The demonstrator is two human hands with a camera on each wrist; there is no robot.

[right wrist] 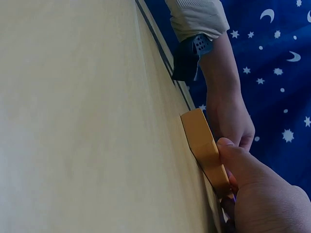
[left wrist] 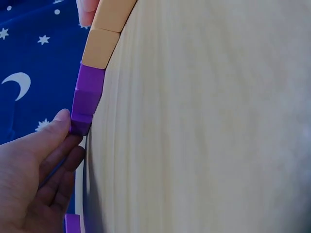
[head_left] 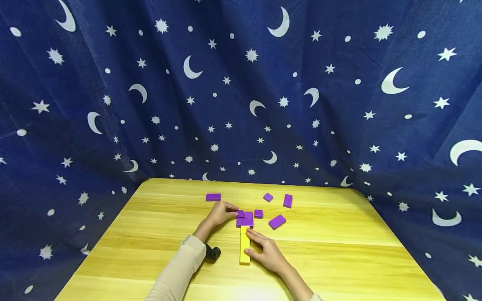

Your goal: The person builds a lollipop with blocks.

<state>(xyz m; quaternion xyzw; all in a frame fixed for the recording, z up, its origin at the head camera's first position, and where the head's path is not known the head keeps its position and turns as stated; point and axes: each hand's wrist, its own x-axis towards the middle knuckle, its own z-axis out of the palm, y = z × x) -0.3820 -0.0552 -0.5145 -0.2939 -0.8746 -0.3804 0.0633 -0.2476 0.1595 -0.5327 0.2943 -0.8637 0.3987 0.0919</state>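
Observation:
My left hand (head_left: 221, 212) pinches a small purple block (head_left: 240, 214) between thumb and fingertips. This block sits beside another small purple block (head_left: 248, 215), both at the far edge of a purple rectangular block (head_left: 244, 223). In the left wrist view, the left thumb touches the end purple block (left wrist: 81, 125). A column of yellow blocks (head_left: 244, 251) runs from the purple rectangle toward me. With thumb and fingers spread along its right side, my right hand (head_left: 268, 253) touches the column. The right wrist view shows that thumb against a yellow block (right wrist: 200, 138); the other fingers are partly hidden.
A small purple block (head_left: 258, 214) lies just right of the group. Farther out are purple blocks at the back left (head_left: 213, 197), back right (head_left: 288, 201) and right (head_left: 277, 222), plus a small one (head_left: 268, 197). A starry blue curtain (head_left: 241, 104) hangs behind the wooden table (head_left: 339, 251).

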